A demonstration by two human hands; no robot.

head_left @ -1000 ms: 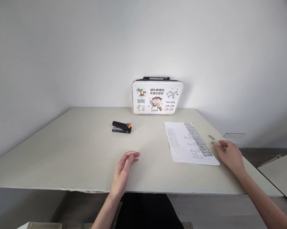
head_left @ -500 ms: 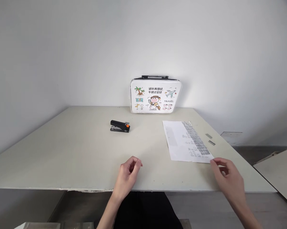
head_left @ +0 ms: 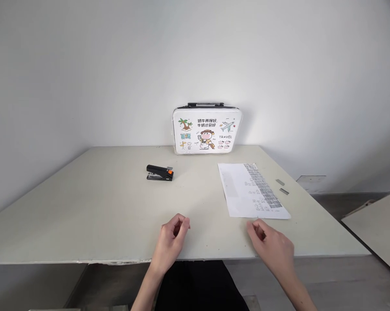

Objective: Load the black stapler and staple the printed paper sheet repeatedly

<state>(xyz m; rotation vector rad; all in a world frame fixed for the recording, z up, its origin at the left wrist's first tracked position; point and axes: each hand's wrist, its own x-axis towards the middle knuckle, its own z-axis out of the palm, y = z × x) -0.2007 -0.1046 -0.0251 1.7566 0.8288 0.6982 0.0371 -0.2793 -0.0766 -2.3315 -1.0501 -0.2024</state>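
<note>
My left hand (head_left: 172, 239) rests at the table's front edge with its fingers curled in, thumb against the forefinger, and nothing in it. To its right, my right hand (head_left: 272, 246) hovers just in front of the printed sheet of paper (head_left: 246, 190), fingers loosely curled and empty. A black stapler (head_left: 160, 172) with an orange tip lies further back on the left. Two small strips of staples (head_left: 281, 186) lie to the right of the paper.
A white case (head_left: 207, 129) with cartoon travel pictures and a black handle stands against the wall at the back of the beige table (head_left: 84, 207). Another tabletop (head_left: 379, 224) shows at the far right, lower down.
My right hand has drawn back from the staple strips, moving left and toward me past the paper's corner. My left hand's fingers have curled in.
</note>
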